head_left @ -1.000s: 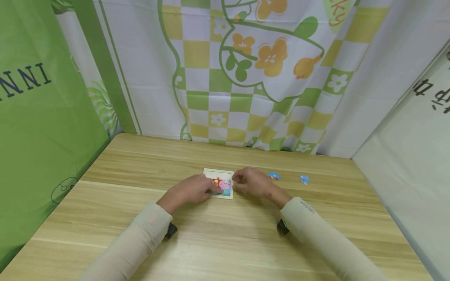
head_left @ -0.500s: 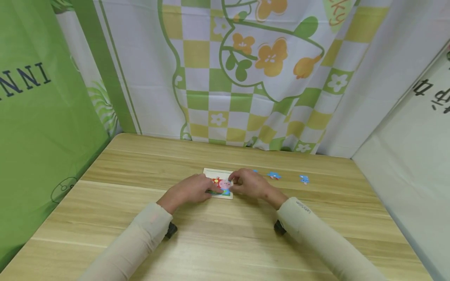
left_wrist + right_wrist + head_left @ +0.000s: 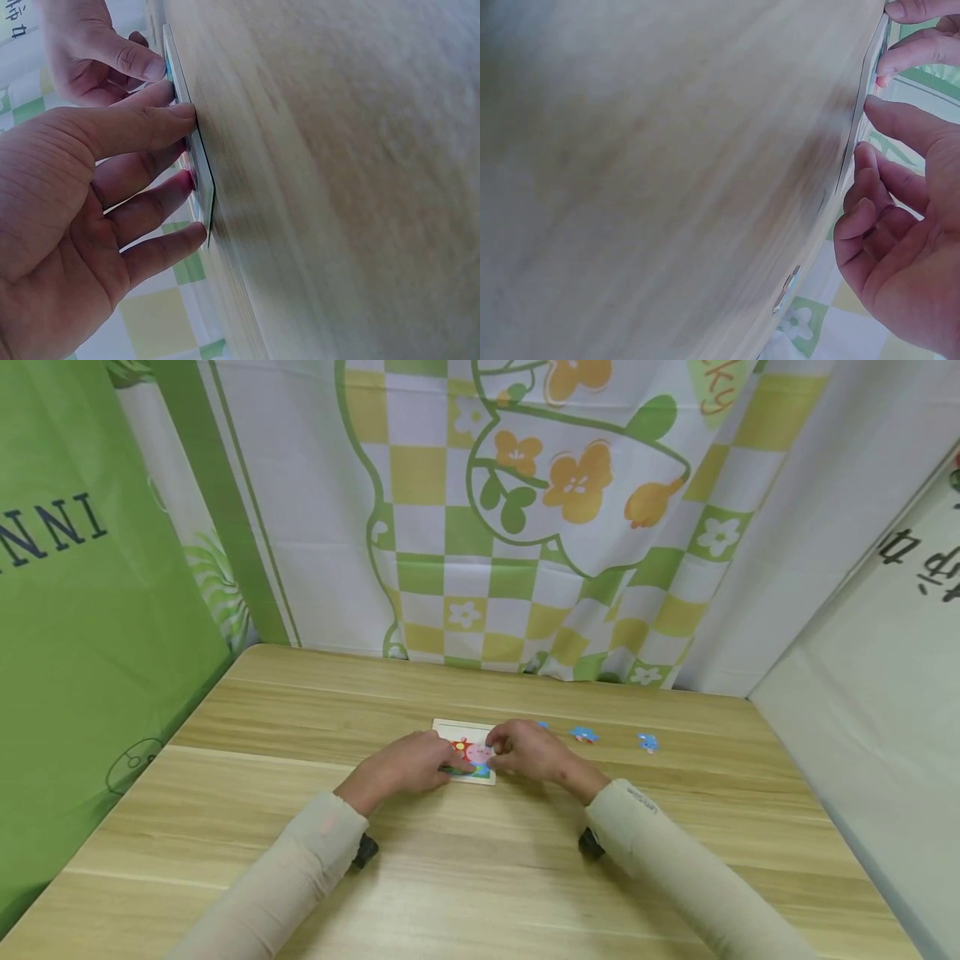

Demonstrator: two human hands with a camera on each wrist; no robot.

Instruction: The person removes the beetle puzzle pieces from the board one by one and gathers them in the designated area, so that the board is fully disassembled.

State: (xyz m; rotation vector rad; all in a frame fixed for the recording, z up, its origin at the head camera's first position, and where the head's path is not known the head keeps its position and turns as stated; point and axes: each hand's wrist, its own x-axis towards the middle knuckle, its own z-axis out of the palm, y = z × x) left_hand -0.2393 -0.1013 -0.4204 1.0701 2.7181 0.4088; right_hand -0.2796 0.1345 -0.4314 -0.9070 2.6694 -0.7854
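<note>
A small jigsaw puzzle [image 3: 478, 752] in a pale tray lies flat on the table, showing a red and pink cartoon figure. The left hand [image 3: 405, 766] rests on its left part, fingers spread and mostly straight; in the left wrist view the left hand [image 3: 112, 176] has its thumb at the tray edge [image 3: 207, 172]. At the right side, the right hand [image 3: 531, 750] has thumb and forefinger bent around a puzzle piece, mostly hidden under the fingertips. The right wrist view shows the right hand [image 3: 907, 225] with its other fingers curled, low beside the tray [image 3: 855, 124].
Loose blue puzzle pieces lie right of the tray: one piece [image 3: 583, 735], another piece [image 3: 648, 742] farther right, and one partly behind the right hand. The wooden table [image 3: 480, 877] meets a patterned curtain [image 3: 480, 585] at the back.
The right hand has shifted slightly left, from beside the tray's right edge to over it, uncovering part of a blue piece behind it. The left hand stays in place.
</note>
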